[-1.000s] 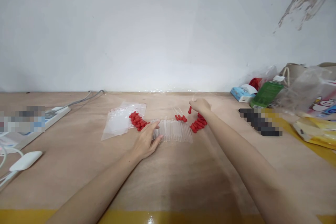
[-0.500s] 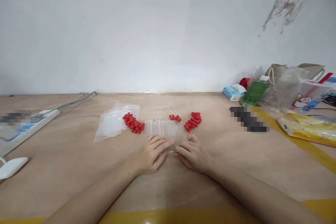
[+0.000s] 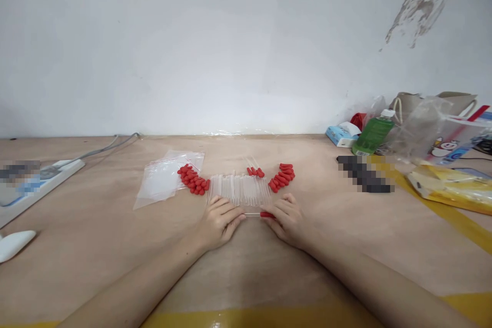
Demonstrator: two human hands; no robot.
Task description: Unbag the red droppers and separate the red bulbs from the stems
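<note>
Just in front of me, my left hand (image 3: 225, 220) pinches one end of a thin clear tube (image 3: 252, 214). My right hand (image 3: 286, 218) grips a red rubber bulb (image 3: 266, 214) at the tube's other end, so the two look like a dropper lying crosswise. Behind my hands a row of clear tubes (image 3: 238, 188) lies side by side. Piles of red bulbs flank it, one on the left (image 3: 193, 180) and one on the right (image 3: 282, 178). At the row's back right, several tubes with red bulbs (image 3: 255, 172) point toward the wall.
Clear zip bags (image 3: 157, 182) lie left of the bulbs. A power strip (image 3: 57, 177) with a cable is farther left, near a white plastic object (image 3: 17, 246). On the right are a green bottle (image 3: 374, 133), a tissue pack (image 3: 341, 137), a blurred dark object (image 3: 363, 174) and a yellow package (image 3: 453, 189).
My hands have drawn slightly apart. The clear tube and the red bulb at its right end now show between them. The view has shifted a little.
</note>
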